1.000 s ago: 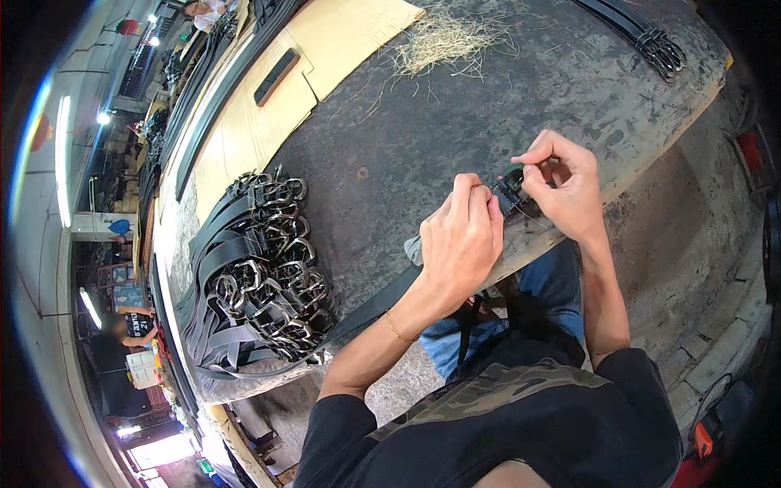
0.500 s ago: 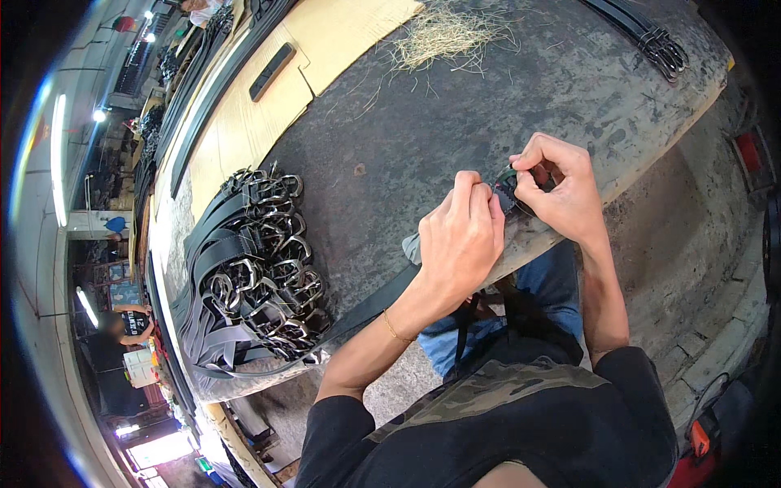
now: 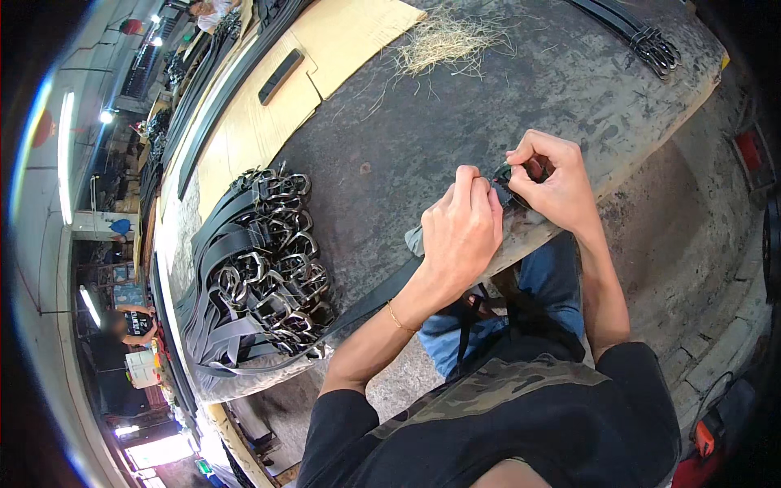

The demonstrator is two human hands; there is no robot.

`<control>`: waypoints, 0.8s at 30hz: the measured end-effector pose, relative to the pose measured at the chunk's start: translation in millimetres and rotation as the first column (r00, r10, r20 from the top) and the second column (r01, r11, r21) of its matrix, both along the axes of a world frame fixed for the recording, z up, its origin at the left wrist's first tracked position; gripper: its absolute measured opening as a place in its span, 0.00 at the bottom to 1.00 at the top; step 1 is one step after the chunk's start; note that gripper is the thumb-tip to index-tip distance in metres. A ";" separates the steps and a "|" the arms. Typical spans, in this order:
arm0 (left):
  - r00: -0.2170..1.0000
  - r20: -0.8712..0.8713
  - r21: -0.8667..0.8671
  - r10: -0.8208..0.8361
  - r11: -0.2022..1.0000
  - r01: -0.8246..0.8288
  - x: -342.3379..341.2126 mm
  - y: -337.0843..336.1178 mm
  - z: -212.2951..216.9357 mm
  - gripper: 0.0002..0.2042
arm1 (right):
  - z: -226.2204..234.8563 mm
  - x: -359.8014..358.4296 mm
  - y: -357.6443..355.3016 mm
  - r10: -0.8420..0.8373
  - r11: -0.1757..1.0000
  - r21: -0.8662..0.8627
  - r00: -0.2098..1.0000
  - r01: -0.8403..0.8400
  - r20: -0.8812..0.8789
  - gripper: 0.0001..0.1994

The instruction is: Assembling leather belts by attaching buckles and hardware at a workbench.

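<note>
At the table's near edge, my left hand (image 3: 464,224) is closed over a dark belt (image 3: 381,294), whose strap runs back under my left wrist toward the pile. Just right of it, my right hand (image 3: 555,180) pinches with thumb and forefinger at the belt's buckle end (image 3: 504,189). Fingers cover much of that end, so the exact grip is hidden. A small grey piece (image 3: 413,241), of a kind I cannot make out, shows beside my left hand. To the left lies a heap of black belts with metal buckles (image 3: 281,268).
Thin straw-like strands (image 3: 451,42) are heaped at the far side of the dark table (image 3: 366,167). Cardboard (image 3: 350,45) carries a black oblong block (image 3: 281,77). More buckled belts (image 3: 643,45) lie far right. Another person (image 3: 134,323) is in the left background.
My right hand has shifted slightly left and up at the buckle end. My left hand stays closed on the belt. The whole view has tilted a little.
</note>
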State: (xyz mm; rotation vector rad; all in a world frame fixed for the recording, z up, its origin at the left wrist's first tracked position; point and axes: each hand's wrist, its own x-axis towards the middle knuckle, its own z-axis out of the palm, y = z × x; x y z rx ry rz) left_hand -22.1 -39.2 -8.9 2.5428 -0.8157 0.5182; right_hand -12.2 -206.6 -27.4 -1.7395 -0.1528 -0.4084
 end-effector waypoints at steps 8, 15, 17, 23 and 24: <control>0.999 0.037 0.003 -0.015 1.000 0.015 -1.7 0.3 -1.6 0.06 | -1.0 -0.8 -2.5 0.008 0.998 0.066 0.999 -0.005 -0.041 0.03; 0.996 0.087 0.003 -0.033 0.999 0.033 -2.6 2.2 0.7 0.06 | 2.7 -2.6 -1.1 0.041 0.998 0.041 0.997 -0.039 -0.065 0.04; 0.994 0.103 0.003 -0.029 1.000 0.029 -3.3 3.6 4.4 0.06 | -6.9 3.6 -2.3 0.018 0.993 0.120 0.999 -0.014 -0.034 0.04; 0.994 0.070 -0.181 0.082 0.981 -0.068 -24.5 11.2 -6.0 0.06 | -9.6 3.9 -1.1 0.003 0.978 0.210 1.000 -0.008 0.023 0.02; 0.991 0.019 -0.240 0.134 0.963 -0.126 -26.8 9.5 -8.7 0.06 | -10.5 3.5 -0.1 0.028 0.955 0.293 0.999 -0.038 0.039 0.02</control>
